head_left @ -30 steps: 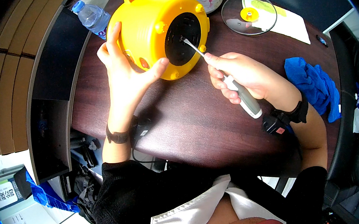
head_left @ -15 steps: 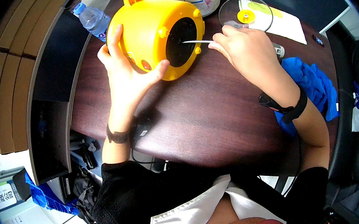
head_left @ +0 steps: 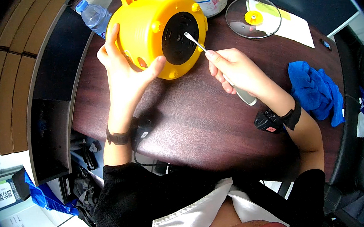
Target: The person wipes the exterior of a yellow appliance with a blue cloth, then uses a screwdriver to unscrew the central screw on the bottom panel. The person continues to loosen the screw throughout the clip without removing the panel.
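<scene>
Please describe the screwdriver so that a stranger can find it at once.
At the brown table, find the black base of the tilted yellow pot. The screwdriver is in the right hand, tip toward that base; unlike the pot, it has a thin metal shaft and pale handle.

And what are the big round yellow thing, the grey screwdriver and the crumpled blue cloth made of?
The yellow rounded appliance seems moulded plastic: smooth, softly shiny, evenly coloured. The long grey-handled screwdriver seems to have a polished metal shaft, gleaming silver; its smooth handle, partly covered, is probably plastic. The crumpled blue cloth looks like soft, dull fabric, perhaps towelling, with loose folds.
</scene>
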A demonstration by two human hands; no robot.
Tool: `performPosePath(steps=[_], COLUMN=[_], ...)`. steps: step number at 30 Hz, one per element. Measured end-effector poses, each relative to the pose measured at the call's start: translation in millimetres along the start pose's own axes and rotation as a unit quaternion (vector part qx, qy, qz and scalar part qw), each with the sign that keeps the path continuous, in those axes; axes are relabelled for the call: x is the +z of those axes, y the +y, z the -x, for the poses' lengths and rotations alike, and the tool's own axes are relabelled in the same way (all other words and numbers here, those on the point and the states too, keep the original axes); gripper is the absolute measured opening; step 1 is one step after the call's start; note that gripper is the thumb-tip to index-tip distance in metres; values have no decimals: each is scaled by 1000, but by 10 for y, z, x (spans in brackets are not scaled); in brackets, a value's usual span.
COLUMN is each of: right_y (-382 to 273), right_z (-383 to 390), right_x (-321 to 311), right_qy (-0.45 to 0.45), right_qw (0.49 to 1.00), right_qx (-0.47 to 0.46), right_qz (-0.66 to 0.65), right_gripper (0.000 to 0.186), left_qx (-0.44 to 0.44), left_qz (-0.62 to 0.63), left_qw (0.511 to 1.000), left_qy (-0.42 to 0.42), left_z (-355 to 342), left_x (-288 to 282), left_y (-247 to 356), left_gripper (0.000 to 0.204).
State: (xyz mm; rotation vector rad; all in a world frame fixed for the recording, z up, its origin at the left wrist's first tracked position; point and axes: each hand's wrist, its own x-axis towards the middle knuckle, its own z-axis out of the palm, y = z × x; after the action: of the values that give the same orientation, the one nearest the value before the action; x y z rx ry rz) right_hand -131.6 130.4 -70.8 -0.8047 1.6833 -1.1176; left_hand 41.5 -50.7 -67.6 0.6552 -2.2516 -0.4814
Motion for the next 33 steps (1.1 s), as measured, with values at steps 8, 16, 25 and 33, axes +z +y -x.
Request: performPosePath(steps=[8,16,25,33], right_y=[13,79,-203,4], right_z=[-9,-29,-48,-87], right_x=[52,66,-289,-167], right_qy=[-25,109,273,139], right_qw=[999,949,629,962], right_qx=[-19,-172,-429,-192], right_qz=[15,239,589,135], right_gripper=[45,37,19,33], left_qx=[6,7,8,-3], left_qz=[0,2,-1,5], left_qw=[1000,1000,1000,1000], left_qy=[-3,-4,5,-1], left_z=[5,11,19,4], left_x=[3,11,15,12], left_y=[3,3,-3,-6], left_gripper=[108,109,108,109])
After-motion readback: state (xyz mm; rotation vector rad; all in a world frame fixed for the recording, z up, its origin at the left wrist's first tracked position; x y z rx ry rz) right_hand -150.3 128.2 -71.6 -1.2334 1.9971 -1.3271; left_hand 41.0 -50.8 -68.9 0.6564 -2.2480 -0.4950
